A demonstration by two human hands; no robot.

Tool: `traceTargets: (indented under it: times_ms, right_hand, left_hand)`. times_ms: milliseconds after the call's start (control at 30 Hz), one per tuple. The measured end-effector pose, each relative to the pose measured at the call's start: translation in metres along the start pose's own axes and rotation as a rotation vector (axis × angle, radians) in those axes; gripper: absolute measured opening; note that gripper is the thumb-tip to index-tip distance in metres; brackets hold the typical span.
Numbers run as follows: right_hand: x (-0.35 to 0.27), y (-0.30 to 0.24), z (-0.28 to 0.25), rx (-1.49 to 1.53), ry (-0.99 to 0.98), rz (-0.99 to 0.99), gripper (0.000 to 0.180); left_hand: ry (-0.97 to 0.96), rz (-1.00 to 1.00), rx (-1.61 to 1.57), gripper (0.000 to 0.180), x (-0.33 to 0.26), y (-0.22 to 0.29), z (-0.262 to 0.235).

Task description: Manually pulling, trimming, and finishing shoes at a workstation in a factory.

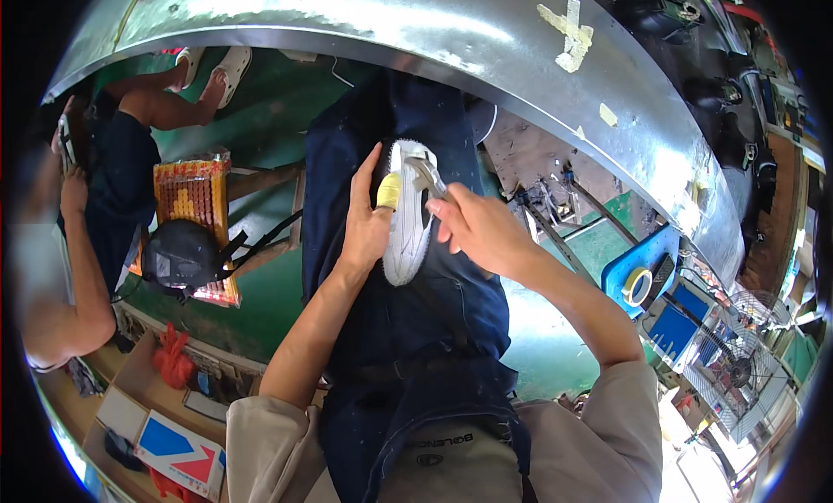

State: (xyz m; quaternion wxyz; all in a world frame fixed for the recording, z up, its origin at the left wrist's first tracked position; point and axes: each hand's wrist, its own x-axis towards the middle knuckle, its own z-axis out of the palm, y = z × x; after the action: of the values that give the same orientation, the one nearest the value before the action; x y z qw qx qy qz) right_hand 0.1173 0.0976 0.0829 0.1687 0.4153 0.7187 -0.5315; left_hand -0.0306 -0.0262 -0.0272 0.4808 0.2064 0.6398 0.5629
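Note:
A white shoe [402,243] rests sole up on the dark blue apron [347,147] over my lap, its toe and heel pointing away from and toward me. My left hand [369,225] grips its left side, with one finger stretched along the edge and the thumb, wrapped in yellow tape [388,191], over the sole. From the right, my right hand [477,225] is closed around a pair of metal pincers [423,168]. Their curved head lies over the upper part of the sole; the handles are mostly hidden by my fingers.
A curved metal bench [347,22] spans the far side. At left sits another person [78,277], near a stool bearing a beaded mat [193,178] and a black bag [184,253]. A blue stool [616,273] with a tape roll [637,287] and a wire fan [737,364] stand at right.

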Motion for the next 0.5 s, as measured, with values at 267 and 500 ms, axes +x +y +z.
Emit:
traceTargets:
  times_ms: [267, 500]
  right_hand:
    - [0.038, 0.001, 0.006, -0.609, 0.288, -0.385, 0.033]
    - [0.006, 0.055, 0.02, 0.181, 0.364, -0.057, 0.037]
  left_hand:
    - [-0.118, 0.222, 0.069, 0.084, 0.0, -0.017, -0.004]
    - [-0.134, 0.004, -0.381, 0.082, 0.005, -0.006, -0.01]
